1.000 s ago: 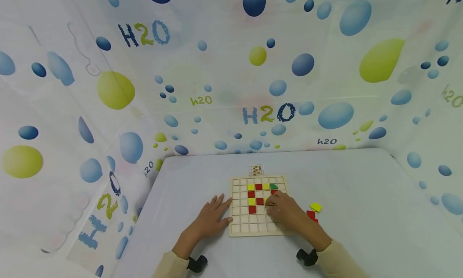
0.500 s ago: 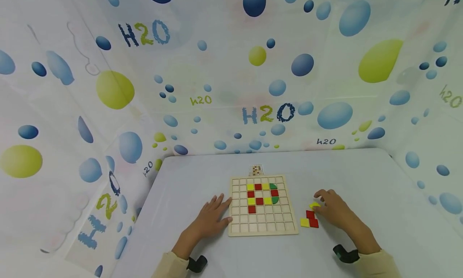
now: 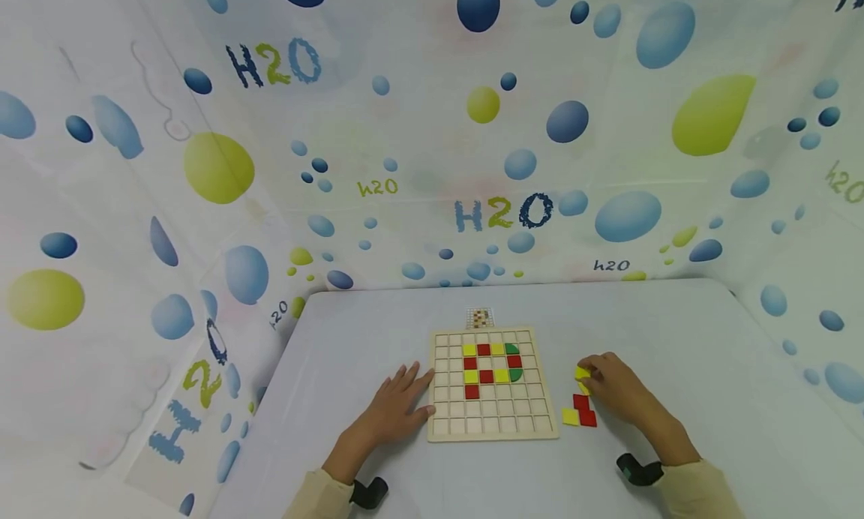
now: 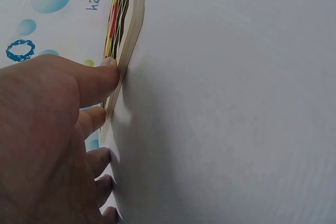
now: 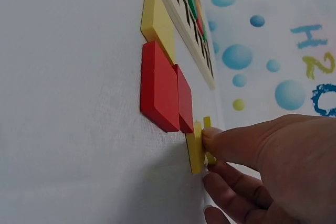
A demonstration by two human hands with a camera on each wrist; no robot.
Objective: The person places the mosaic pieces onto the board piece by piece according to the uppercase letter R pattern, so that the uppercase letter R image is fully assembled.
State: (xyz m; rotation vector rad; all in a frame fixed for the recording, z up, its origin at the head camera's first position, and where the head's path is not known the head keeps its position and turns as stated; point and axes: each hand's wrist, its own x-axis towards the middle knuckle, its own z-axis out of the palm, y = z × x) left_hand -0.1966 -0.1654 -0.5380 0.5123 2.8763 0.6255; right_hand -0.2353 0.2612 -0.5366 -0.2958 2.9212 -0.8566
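A wooden grid board [image 3: 489,427] lies on the table with red, yellow and green tiles set in several of its squares. My left hand [image 3: 394,406] is spread flat at the board's left edge, its thumb and index fingertips touching the frame. To the right of the board, my right hand [image 3: 616,388] pinches a yellow tile [image 3: 581,372] between thumb and fingers. Under it sits another yellow tile [image 5: 195,148], partly covered by the thumb in the right wrist view. Closer to me are two red tiles [image 5: 160,87] and a third yellow tile [image 3: 570,416].
A small printed pattern card [image 3: 480,317] lies against the board's far edge. White cloth covers the table [image 3: 351,331], and a patterned curtain [image 3: 418,129] stands behind it. Each wrist carries a black camera.
My right hand has left the board, uncovering a green tile there, and gone to the loose tiles on the right. It now pinches a yellow one. The left hand stays put.
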